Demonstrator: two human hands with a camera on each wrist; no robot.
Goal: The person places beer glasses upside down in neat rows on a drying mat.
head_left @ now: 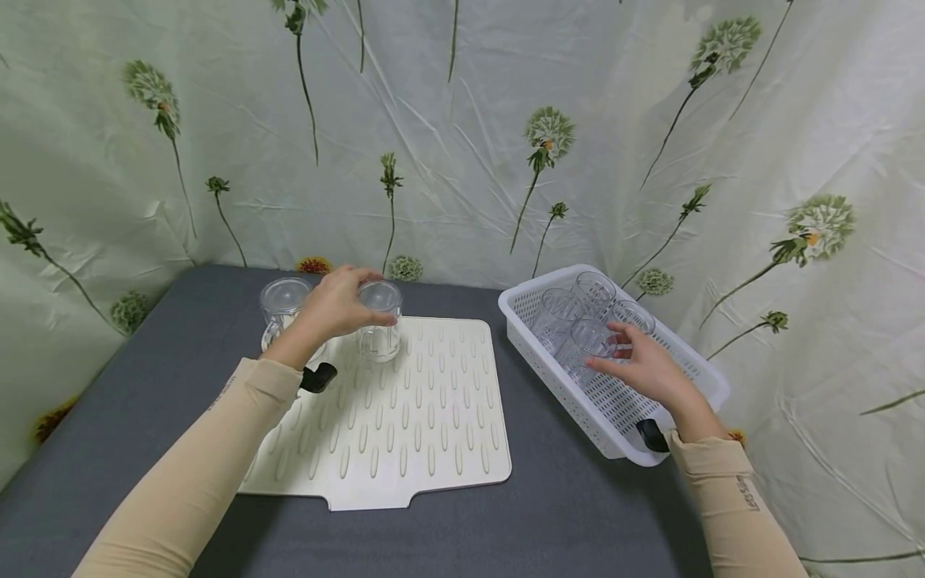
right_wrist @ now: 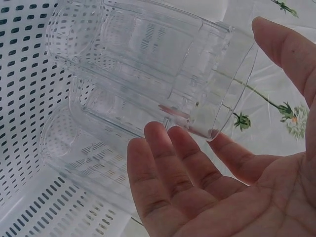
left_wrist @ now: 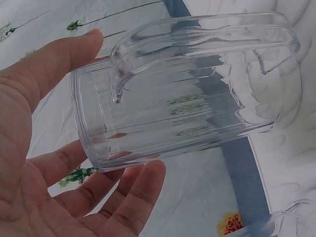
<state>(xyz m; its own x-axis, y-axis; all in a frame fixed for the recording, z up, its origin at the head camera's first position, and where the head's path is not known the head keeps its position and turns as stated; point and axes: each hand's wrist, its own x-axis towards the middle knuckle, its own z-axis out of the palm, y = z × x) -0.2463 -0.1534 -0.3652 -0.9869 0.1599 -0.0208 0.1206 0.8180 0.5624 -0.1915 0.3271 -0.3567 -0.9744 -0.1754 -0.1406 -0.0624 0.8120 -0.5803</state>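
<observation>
My left hand [head_left: 336,307] grips a clear glass mug [head_left: 380,325] around its base, thumb on the near side and index finger behind. The mug stands upside down on the white ridged mat [head_left: 433,401], and its handle [left_wrist: 202,42] faces the left wrist camera. Left of it is another upside-down mug [head_left: 283,297], partly hidden by the hand. At the white basket [head_left: 549,385], my right hand [head_left: 646,365] reaches in with thumb and fingers spread beside a clear glass [right_wrist: 168,64]. Its fingertips are right at the glass.
Several clear glasses [head_left: 595,291] stand close together in the far part of the basket, which sits right of the mat on a dark grey tabletop [head_left: 578,514]. A flower-printed curtain [head_left: 448,160] hangs behind the table and along its right side.
</observation>
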